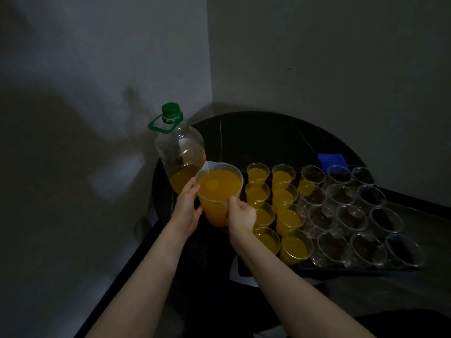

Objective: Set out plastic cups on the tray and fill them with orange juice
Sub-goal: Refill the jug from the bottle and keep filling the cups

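A clear plastic jug (217,191) nearly full of orange juice stands just left of the tray. My right hand (241,214) grips its handle on the near side, and my left hand (186,206) cups its left wall. On the dark tray (268,270) stand several rows of clear plastic cups. The two left columns hold juice, for instance a filled cup (294,247) at the front. One cup (308,181) in the third column is partly filled. The empty cups (366,247) take up the right side.
A large clear bottle (179,152) with a green cap and a little juice at the bottom stands behind the jug against the wall corner. A blue cloth (332,160) lies behind the tray on the dark round table (263,137).
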